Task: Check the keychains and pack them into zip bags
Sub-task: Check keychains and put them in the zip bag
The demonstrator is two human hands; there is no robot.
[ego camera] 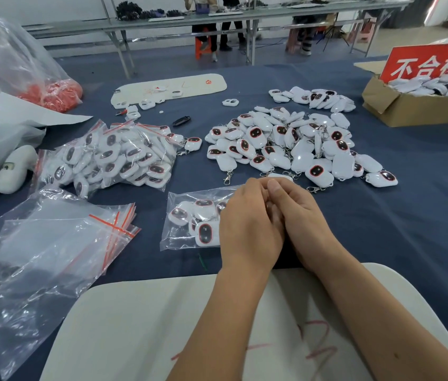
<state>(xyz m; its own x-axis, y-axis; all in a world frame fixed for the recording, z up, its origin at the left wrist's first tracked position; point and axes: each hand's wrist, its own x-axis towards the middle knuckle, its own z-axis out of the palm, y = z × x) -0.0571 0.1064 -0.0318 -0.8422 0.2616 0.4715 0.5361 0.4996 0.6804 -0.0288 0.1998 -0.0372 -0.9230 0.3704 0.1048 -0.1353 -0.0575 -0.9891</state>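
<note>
The left hand (pixel 247 224) and right hand (pixel 299 218) are pressed together over the mouth of one part-filled zip bag (pixel 187 215) near the bench's front edge; what they grip I cannot tell. About five keychains show inside; a bulging bag could stay unsealed. Beyond lie one loose keychain heap (pixel 294 144), one packed-bag pile (pixel 115 158), one empty-bag stack (pixel 52 243)

Loose keychains (pixel 294 141) behind a part-filled zip bag (pixel 190 218), packed bags (pixel 113 158) left, cardboard box (pixel 420 105) far right.
</note>
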